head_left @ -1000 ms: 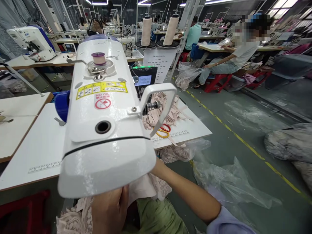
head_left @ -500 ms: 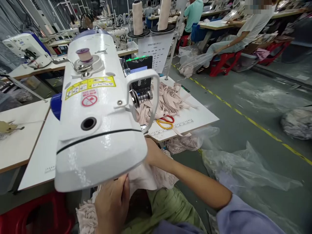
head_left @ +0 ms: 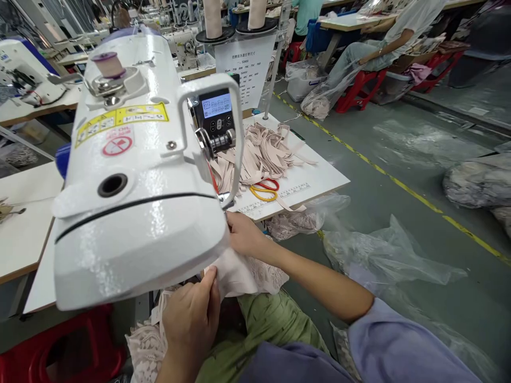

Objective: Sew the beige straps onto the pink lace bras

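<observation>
My left hand (head_left: 192,311) is closed in front of the white sewing machine (head_left: 139,239), thumb and forefinger pinching the edge of a pale pink fabric piece (head_left: 236,274). Lace trim (head_left: 268,272) borders this cloth, which drapes over my lap. My right hand (head_left: 248,235) reaches in at the right side of the machine head, just above the cloth; its fingertips are hidden behind the head. The needle area is out of sight beneath the machine. More lace (head_left: 146,346) hangs left of my left wrist.
On the white table (head_left: 319,178) lie a heap of pale pink strips (head_left: 263,151) and scissors with red and yellow handles (head_left: 264,190). A control display (head_left: 216,109) stands behind the machine's guard. A red stool (head_left: 96,340) is at lower left. Plastic bags (head_left: 391,255) lie on the floor.
The view has shifted, so the machine sits farther left and the control display shows more fully. My left hand is slightly higher and farther right, still pinching the fabric.
</observation>
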`<act>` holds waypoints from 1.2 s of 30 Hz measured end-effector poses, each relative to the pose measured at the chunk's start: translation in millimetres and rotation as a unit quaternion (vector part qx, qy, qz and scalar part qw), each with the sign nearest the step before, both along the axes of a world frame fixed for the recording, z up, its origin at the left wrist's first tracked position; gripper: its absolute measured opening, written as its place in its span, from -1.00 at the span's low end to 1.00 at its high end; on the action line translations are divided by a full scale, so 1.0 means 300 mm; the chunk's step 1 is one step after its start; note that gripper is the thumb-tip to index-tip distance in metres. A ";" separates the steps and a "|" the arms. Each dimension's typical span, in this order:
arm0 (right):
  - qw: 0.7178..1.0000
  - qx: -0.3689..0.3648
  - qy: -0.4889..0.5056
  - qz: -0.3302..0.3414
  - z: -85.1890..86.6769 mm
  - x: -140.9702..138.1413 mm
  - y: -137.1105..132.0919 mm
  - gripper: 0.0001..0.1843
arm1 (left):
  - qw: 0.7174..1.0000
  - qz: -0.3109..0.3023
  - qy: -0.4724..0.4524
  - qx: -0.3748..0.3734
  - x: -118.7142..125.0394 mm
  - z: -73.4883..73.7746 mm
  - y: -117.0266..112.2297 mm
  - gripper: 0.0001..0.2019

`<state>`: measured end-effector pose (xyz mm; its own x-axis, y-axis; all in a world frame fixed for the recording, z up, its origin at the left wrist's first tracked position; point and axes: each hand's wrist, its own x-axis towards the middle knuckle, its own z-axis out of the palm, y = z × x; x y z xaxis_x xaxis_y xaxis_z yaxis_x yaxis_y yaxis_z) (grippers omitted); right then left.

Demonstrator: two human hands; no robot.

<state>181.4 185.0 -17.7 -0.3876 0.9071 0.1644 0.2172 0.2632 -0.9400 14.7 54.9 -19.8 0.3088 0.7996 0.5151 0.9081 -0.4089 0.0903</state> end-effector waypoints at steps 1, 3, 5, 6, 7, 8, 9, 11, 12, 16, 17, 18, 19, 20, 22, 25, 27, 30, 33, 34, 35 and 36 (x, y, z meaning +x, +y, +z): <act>1.000 -0.004 0.003 0.001 -0.003 0.001 0.000 -0.86 | 1.000 0.000 0.000 0.002 0.002 0.000 0.000 -0.80; 1.000 -0.013 0.011 0.003 -0.009 0.003 0.000 -0.86 | 1.000 -0.001 -0.003 0.002 0.005 0.001 0.000 -0.80; 1.000 -0.017 0.015 0.002 -0.014 0.006 0.000 -0.84 | 1.000 -0.005 -0.012 0.004 0.008 0.000 -0.003 -0.80; 1.000 -0.015 0.013 0.001 -0.015 0.007 0.000 -0.83 | 1.000 -0.008 -0.019 0.003 0.009 -0.001 -0.004 -0.79; 1.000 -0.012 0.010 -0.002 -0.015 0.009 0.000 -0.83 | 1.000 -0.008 -0.025 -0.001 0.009 -0.002 -0.006 -0.79; 1.000 -0.008 0.006 -0.006 -0.014 0.011 -0.001 -0.83 | 0.999 -0.006 -0.031 -0.006 0.008 -0.004 -0.009 -0.79; 1.000 -0.005 0.002 -0.008 -0.012 0.012 -0.001 -0.84 | 0.999 -0.003 -0.039 -0.013 0.006 -0.006 -0.013 -0.79; 1.000 -0.006 0.002 -0.011 -0.008 0.014 -0.001 -0.85 | 0.998 0.009 -0.058 -0.026 -0.001 -0.012 -0.022 -0.79; 1.000 -0.010 0.005 -0.012 -0.005 0.014 -0.002 -0.85 | 0.997 0.018 -0.069 -0.031 -0.004 -0.015 -0.028 -0.79; 0.999 -0.020 0.022 -0.017 -0.011 0.001 -0.015 -0.86 | 0.989 0.066 -0.123 -0.056 -0.016 -0.022 -0.046 -0.78; 0.999 -0.023 0.029 -0.020 -0.019 -0.004 -0.023 -0.87 | 0.985 0.079 -0.137 -0.063 -0.017 -0.021 -0.048 -0.77; 0.998 -0.032 0.041 -0.023 -0.029 -0.008 -0.032 -0.88 | 0.982 0.091 -0.152 -0.069 -0.017 -0.017 -0.048 -0.76; 0.997 -0.047 0.057 -0.026 -0.042 -0.012 -0.044 -0.87 | 0.978 0.101 -0.167 -0.075 -0.017 -0.012 -0.048 -0.75; 0.994 -0.068 0.079 -0.028 -0.055 -0.013 -0.058 -0.85 | 0.974 0.109 -0.181 -0.080 -0.016 -0.006 -0.049 -0.75; 0.983 -0.127 0.132 -0.026 -0.080 -0.009 -0.092 -0.78 | 0.967 0.112 -0.208 -0.095 -0.018 0.007 -0.054 -0.74; 0.960 -0.205 0.189 -0.007 -0.097 0.011 -0.152 -0.68 | 0.949 0.112 -0.259 -0.143 -0.026 0.016 -0.078 -0.73; 0.950 -0.236 0.207 0.003 -0.097 0.025 -0.188 -0.65 | 0.934 0.119 -0.287 -0.177 -0.035 0.012 -0.100 -0.72; 0.934 -0.267 0.237 0.016 -0.099 0.040 -0.238 -0.63 | 0.929 0.118 -0.283 -0.209 -0.044 0.005 -0.129 -0.73; 0.934 -0.257 0.246 0.030 -0.109 0.054 -0.300 -0.65 | 0.948 0.062 -0.238 -0.200 -0.028 0.003 -0.142 -0.70; 0.943 -0.234 0.234 0.035 -0.113 0.061 -0.326 -0.65 | 0.957 0.036 -0.215 -0.191 -0.014 0.002 -0.143 -0.63; 0.956 -0.196 0.215 0.042 -0.117 0.069 -0.352 -0.66 | 0.964 0.011 -0.190 -0.184 0.002 0.000 -0.142 -0.55; 0.970 -0.139 0.194 0.051 -0.120 0.080 -0.379 -0.66 | 0.970 -0.011 -0.166 -0.178 0.018 -0.003 -0.139 -0.52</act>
